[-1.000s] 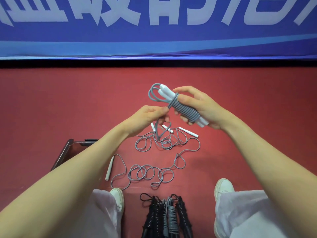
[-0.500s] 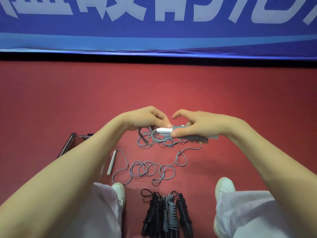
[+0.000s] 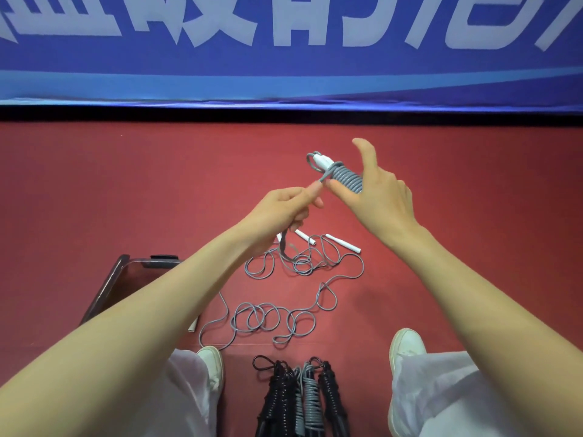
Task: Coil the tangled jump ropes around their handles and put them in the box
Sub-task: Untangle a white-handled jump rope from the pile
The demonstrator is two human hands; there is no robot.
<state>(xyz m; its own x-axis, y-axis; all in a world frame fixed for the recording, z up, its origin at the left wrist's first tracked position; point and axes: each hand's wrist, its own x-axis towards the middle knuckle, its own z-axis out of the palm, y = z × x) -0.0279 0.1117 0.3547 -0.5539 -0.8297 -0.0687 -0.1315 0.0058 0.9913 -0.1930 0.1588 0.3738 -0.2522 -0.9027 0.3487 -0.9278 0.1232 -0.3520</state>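
Tension matters here: our left hand (image 3: 284, 209) pinches the grey cord (image 3: 325, 177) between thumb and forefinger, at 9 o'clock of the coiled bundle (image 3: 345, 181). Our right hand (image 3: 381, 197) cradles that bundle on curled fingers, index raised. We should lay each turn snug beside the last, drawing slack from the tangle (image 3: 271, 320) at 6 o'clock. The box (image 3: 107, 285) sits at 8 o'clock.

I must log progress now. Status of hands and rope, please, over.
Left hand pinches tail; right hand holds coil. Coil wound, not in box. Loose rope tangled on floor; box partly behind left arm.
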